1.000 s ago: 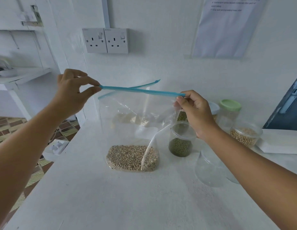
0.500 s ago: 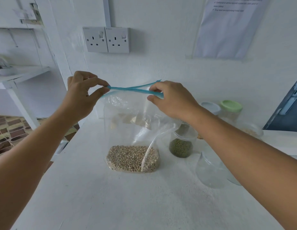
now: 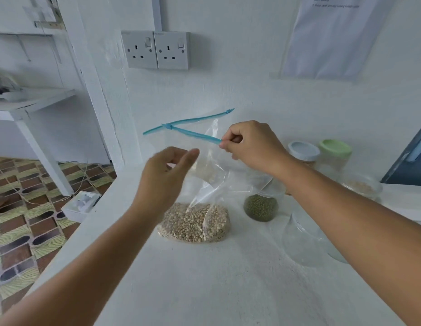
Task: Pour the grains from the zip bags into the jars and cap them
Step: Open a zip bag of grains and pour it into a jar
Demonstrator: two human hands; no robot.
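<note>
The clear plastic zip bag of pale round grains (image 3: 194, 222) is stood on the white counter (image 3: 204, 278), just left of the small clear jar of green beans (image 3: 260, 207). Its blue zip strip (image 3: 193, 135) is pinched by the right hand (image 3: 252, 147). The left hand (image 3: 166, 177) is held loosely curled, nothing gripped. With only 1 lip held, the bag could be tipped and grains spilled.

Head-worn wide view, looking down, close countertop (image 3: 204, 278)

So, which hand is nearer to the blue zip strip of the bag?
The right hand: it pinches the near end of the blue zip strip. The left hand is below the strip, apart from it, fingers loosely curled, holding nothing.
</note>
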